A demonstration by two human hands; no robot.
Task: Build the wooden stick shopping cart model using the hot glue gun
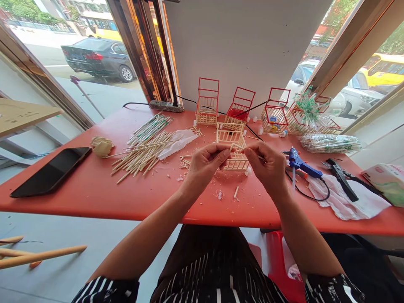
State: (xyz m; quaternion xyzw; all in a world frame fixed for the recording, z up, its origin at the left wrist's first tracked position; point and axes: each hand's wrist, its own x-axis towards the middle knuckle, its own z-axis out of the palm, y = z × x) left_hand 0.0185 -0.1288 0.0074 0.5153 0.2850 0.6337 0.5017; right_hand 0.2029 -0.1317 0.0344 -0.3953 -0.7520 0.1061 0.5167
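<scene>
My left hand [206, 163] and my right hand [267, 166] meet above the red table [94, 185], both pinched on a short pale wooden stick [237, 147] held between them. Right behind the stick stands a small cage-like frame of pale sticks [232, 147], with two tiers. A loose pile of long wooden sticks [143, 153] lies to the left of my left hand. Short stick offcuts [236, 192] and crumbs lie on the table below my hands.
A blue glue gun [299, 165] with black cord lies right of my right hand, beside black cutters [342, 179] on white cloth. Red-topped stick cages [207, 101] line the back. A black phone [50, 170] and crumpled paper [101, 146] lie left. A power strip [166, 106] sits behind.
</scene>
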